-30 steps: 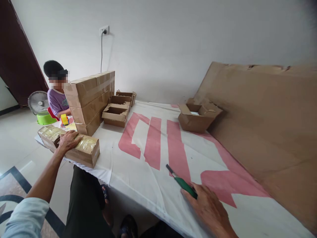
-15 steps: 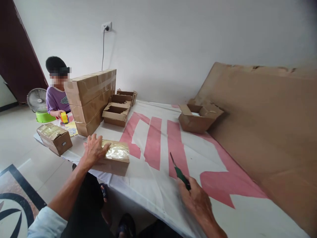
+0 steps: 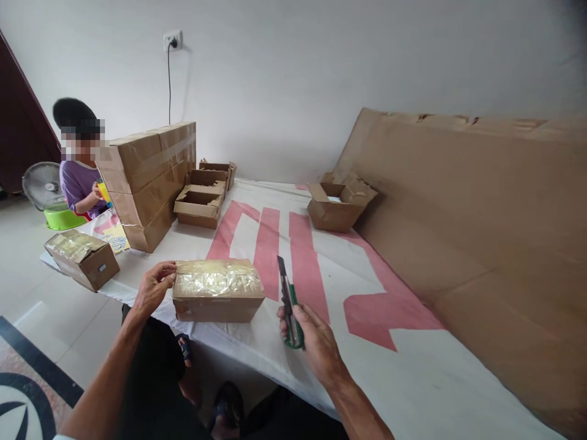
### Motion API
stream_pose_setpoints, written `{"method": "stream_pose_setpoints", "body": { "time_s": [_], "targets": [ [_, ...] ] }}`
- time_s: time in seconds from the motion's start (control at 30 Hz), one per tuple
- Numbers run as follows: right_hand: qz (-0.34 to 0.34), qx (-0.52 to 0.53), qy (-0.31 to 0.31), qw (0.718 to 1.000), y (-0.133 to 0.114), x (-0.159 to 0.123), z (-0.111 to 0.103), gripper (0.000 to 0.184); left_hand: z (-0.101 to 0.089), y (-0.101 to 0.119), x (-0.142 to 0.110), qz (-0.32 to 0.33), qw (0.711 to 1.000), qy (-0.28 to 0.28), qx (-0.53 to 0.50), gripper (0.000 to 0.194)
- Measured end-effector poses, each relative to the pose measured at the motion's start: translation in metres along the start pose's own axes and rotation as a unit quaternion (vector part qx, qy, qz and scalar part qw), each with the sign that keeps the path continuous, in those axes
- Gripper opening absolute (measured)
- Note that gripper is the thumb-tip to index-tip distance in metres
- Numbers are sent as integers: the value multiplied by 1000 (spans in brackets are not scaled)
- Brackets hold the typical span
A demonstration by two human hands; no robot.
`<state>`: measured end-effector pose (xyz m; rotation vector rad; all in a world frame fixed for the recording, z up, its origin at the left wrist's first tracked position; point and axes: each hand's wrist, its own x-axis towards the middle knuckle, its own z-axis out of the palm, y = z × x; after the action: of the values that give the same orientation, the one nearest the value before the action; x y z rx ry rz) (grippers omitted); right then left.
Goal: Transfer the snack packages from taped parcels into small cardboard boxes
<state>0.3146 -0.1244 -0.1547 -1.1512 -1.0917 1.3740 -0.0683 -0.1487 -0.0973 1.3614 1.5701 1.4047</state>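
A cardboard box (image 3: 215, 308) with shiny clear tape across its top lies near the table's front edge. My left hand (image 3: 155, 286) grips its left end, the fingertips at the upper corner and the thumb bent close to them. To the box's right, my right hand (image 3: 316, 339) is closed around a green and black utility knife (image 3: 291, 315). The knife's dark blade points up and away from me, apart from the box. Part of the knife's handle is hidden by my fingers.
Stacked taped boxes (image 3: 153, 177) stand at the left, with open boxes (image 3: 199, 208) beside them. Another taped box (image 3: 85, 256) sits at the left edge. An open box (image 3: 342, 205) rests by a large cardboard sheet (image 3: 463, 244). A person (image 3: 82, 177) holds something yellow.
My left hand has shifted from the box's top to its left end, and the box has moved right on the table. My right hand has brought the knife closer, turning it more upright.
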Motion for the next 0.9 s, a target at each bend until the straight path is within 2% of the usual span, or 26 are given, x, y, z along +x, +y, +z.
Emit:
{"method": "stream_pose_setpoints", "body": {
  "time_s": [0.27, 0.4, 0.53, 0.7, 0.9],
  "targets": [
    [-34, -4, -16, 999, -5, 6, 11, 67, -5, 7, 4, -36, 997, -52, -51, 40],
    [-42, -14, -25, 999, -11, 5, 18, 68, -9, 13, 6, -36, 995, -72, -67, 46],
    [-45, -24, -24, 998, -16, 3, 22, 69, -8, 11, 6, -44, 994, -56, -86, 49],
    [-65, -49, -38, 996, -24, 3, 22, 67, -2, 7, 7, -35, 995, -42, -81, 39],
    [-123, -104, -45, 986, -45, 11, 13, 63, 2, 12, 8, -52, 996, -25, -64, 38]
  ]
}}
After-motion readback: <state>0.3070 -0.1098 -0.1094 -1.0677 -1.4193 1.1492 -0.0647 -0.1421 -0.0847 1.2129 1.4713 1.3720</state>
